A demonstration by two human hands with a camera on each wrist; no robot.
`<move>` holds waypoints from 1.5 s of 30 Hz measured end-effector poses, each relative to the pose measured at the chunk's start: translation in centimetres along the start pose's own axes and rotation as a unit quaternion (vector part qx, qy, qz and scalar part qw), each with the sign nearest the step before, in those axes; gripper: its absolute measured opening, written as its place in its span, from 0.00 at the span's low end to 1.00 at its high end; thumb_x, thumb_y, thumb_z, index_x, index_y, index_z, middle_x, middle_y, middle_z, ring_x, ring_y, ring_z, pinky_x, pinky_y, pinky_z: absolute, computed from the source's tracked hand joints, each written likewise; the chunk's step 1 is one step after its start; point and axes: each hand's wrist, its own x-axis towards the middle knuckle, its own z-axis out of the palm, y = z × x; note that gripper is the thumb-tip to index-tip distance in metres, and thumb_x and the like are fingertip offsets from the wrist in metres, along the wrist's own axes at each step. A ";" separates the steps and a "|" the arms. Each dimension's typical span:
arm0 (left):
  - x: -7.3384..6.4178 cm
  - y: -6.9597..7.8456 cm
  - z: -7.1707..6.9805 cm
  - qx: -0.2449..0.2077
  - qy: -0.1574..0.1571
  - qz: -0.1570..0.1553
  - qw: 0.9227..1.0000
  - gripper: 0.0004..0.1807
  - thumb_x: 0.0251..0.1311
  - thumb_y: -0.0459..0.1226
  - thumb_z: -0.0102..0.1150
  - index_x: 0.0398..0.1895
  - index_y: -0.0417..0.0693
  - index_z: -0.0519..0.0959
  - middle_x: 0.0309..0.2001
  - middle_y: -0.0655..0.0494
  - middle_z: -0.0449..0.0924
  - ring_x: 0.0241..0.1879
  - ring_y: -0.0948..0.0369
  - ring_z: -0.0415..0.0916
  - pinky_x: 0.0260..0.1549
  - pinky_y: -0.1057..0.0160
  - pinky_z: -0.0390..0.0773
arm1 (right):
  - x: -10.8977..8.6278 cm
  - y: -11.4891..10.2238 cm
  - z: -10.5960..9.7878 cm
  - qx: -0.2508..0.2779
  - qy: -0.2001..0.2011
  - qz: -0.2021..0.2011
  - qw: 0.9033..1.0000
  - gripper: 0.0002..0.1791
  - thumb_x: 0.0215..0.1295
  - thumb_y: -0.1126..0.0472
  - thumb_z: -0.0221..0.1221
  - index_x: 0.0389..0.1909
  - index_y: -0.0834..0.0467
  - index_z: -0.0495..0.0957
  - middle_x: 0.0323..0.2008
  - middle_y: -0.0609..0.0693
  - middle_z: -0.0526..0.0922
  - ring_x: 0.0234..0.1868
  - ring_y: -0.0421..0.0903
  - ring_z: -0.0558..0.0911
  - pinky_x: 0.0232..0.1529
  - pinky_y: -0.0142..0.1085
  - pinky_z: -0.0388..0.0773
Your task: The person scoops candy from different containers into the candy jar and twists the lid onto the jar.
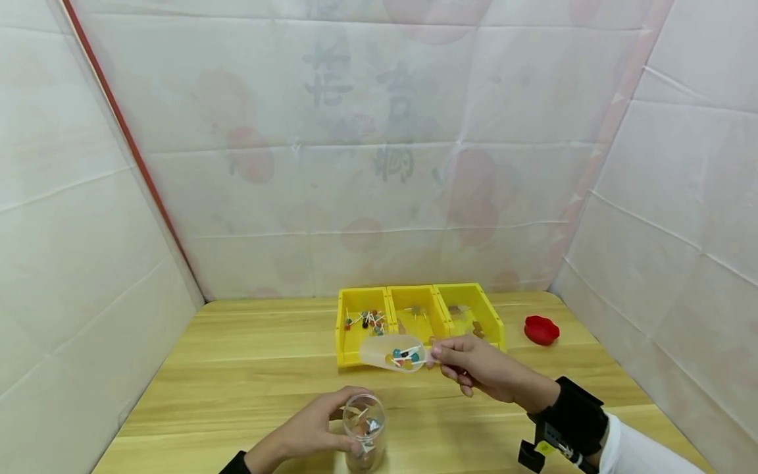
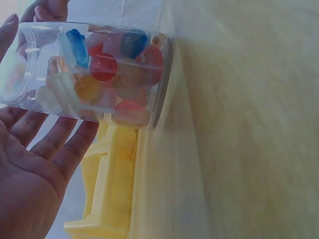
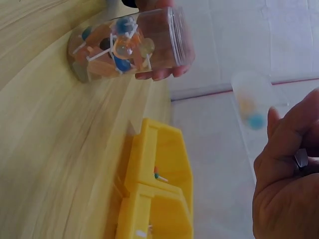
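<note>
My left hand (image 1: 316, 421) holds an upright clear plastic jar (image 1: 365, 442), thumb on the near side and fingers on the far side. Inside the jar, small lollipops (image 3: 122, 47) with colourful round heads and white sticks lie mixed with other sweets, as the right wrist view also shows. With my right hand (image 1: 488, 368) I pinch the handle of a translucent scoop (image 1: 373, 350). Several lollipops (image 1: 406, 357) rest in the scoop. It is raised, overlapping the front of the yellow bins in the head view. The jar's mouth is uncovered.
Three joined yellow bins (image 1: 349, 359) stand behind the jar. Lollipops (image 1: 370, 320) lie in the left bin, a few pieces in the middle one, brownish pieces in the right one. A red scalloped lid-like piece (image 1: 541, 330) lies at right. White sheets (image 1: 379, 197) enclose the table.
</note>
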 end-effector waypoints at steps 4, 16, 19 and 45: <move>0.1 0.0 0.1 -0.008 -0.005 -0.008 1.000 0.32 0.62 0.46 0.65 0.69 0.57 0.67 0.61 0.60 0.74 0.60 0.59 0.71 0.54 0.60 0.75 | -0.8 0.1 0.1 -0.001 -0.041 0.001 0.999 0.21 0.77 0.52 0.48 0.47 0.66 0.78 0.22 0.45 0.69 0.16 0.37 0.62 0.19 0.26 0.71; 0.1 -0.2 0.2 -0.011 0.004 0.003 1.000 0.33 0.61 0.44 0.67 0.69 0.57 0.66 0.59 0.55 0.76 0.57 0.59 0.73 0.53 0.59 0.76 | -1.4 -0.1 0.1 -0.021 -0.106 0.005 0.994 0.18 0.78 0.56 0.47 0.44 0.67 0.78 0.22 0.45 0.69 0.16 0.37 0.61 0.18 0.26 0.69; 0.1 0.0 0.1 -0.009 0.005 0.000 1.000 0.33 0.61 0.44 0.67 0.69 0.57 0.66 0.59 0.59 0.76 0.57 0.60 0.73 0.52 0.60 0.76 | -1.4 -0.4 0.1 -0.037 -0.118 0.004 0.992 0.19 0.78 0.57 0.46 0.44 0.69 0.77 0.21 0.45 0.68 0.16 0.37 0.61 0.18 0.26 0.67; 0.2 0.6 0.2 0.014 0.010 0.010 1.000 0.36 0.58 0.42 0.69 0.69 0.59 0.66 0.59 0.60 0.75 0.57 0.60 0.73 0.50 0.59 0.79 | -1.6 -3.4 -0.3 -0.104 -0.108 0.026 0.988 0.17 0.76 0.57 0.50 0.39 0.67 0.81 0.18 0.47 0.68 0.14 0.38 0.63 0.15 0.27 0.66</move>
